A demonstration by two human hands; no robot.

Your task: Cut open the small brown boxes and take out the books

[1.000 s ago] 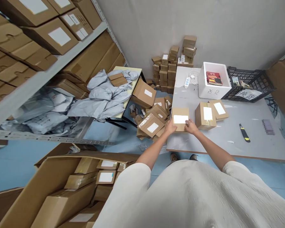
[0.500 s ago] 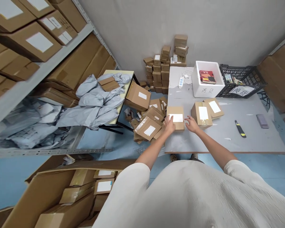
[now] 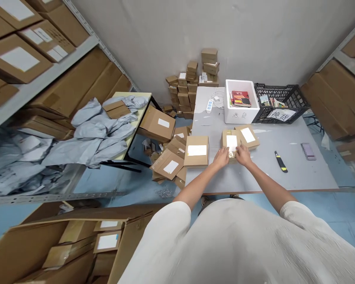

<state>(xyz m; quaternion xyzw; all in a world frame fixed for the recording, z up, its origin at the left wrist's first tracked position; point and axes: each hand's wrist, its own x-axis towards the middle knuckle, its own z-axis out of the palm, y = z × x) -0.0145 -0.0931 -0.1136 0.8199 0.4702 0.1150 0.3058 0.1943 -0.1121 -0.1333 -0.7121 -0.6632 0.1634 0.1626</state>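
My left hand (image 3: 221, 157) and my right hand (image 3: 243, 155) grip the near end of a taped cardboard box (image 3: 231, 142) with a white label, one hand on each side. The box rests on the grey-topped table (image 3: 254, 177). A flatter cardboard box (image 3: 247, 136), also labelled, lies against its right side. To the left, another labelled carton (image 3: 196, 151) sits at the table's left edge, apart from both hands. My fingertips partly cover the taped box's lower end.
On the table are a white foam box (image 3: 241, 114), a black crate (image 3: 279, 114), a power strip (image 3: 210, 105) and a utility knife (image 3: 281, 161). Cartons pile up on the floor (image 3: 162, 161) at left. Grey mailer bags (image 3: 91, 130) cover a side table. A large open carton (image 3: 139, 232) stands behind me.
Both hands have left the left-hand carton and moved right onto the taped box. The view has turned to the right, so the surroundings appear shifted left.
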